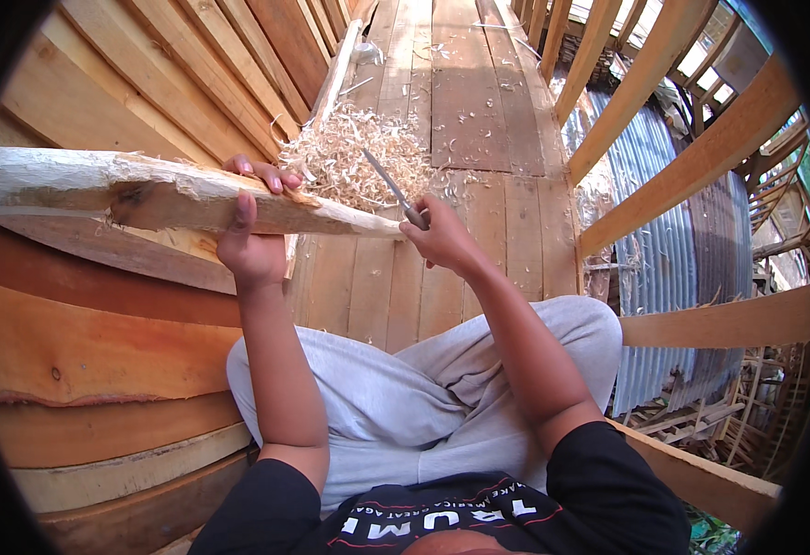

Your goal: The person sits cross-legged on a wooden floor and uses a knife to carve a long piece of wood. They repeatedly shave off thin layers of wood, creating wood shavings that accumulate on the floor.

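A long, pale piece of wood (192,190) reaches in from the left edge and narrows to a tip at its right end. Its surface is rough, with a brown hollow near the middle. My left hand (255,222) grips it from below, thumb on the near side and fingertips over the far side. Beside the narrow tip, my right hand (442,233) is closed round the handle of a knife (386,180). The blade points up and to the left, away from me, over wood shavings (358,157). Whether the right hand touches the wood's tip, I cannot tell.
I sit cross-legged in grey trousers (377,388) on a plank floor (507,250) scattered with curls of wood. Boards (99,342) line the left side. On the right, a slatted wooden railing (701,166) stands above corrugated metal sheets (650,250).
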The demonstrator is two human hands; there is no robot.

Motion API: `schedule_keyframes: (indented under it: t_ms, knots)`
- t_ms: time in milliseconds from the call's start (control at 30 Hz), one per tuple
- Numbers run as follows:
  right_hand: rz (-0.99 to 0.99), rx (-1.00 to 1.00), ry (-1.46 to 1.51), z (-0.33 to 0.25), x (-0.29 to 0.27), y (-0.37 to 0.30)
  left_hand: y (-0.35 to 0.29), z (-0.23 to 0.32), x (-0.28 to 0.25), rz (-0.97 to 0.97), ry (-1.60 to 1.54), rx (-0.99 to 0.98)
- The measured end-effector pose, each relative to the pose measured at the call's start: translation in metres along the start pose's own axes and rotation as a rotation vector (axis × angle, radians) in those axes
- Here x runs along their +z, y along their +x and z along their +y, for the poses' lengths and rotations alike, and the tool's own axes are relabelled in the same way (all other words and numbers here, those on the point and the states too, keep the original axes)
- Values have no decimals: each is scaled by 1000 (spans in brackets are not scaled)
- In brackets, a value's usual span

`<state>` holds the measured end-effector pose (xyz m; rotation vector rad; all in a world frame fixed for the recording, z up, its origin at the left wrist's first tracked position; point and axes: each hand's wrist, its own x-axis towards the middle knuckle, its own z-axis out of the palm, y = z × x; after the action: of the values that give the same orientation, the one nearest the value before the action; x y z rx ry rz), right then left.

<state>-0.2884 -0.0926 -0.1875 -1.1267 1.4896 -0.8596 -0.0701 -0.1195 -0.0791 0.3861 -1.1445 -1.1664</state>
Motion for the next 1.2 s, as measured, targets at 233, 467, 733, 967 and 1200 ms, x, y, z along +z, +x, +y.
schedule_keyframes:
  t_ms: [233,467,733,967,1200]
  knots:
    - [61,-108,-217,26,8,15,-3,-12,-3,-4,-24,54]
    - [31,-79,-280,35,10,23,-6,-16,-6,-14,-52,96]
    - [-10,-58,-319,39,11,26,-5,-14,-5,-90,-73,81]
    - [86,-30,-243,45,10,28,-6,-16,1,-120,-51,75]
    - [129,43,-157,52,14,42,-8,-15,5,-82,-105,130]
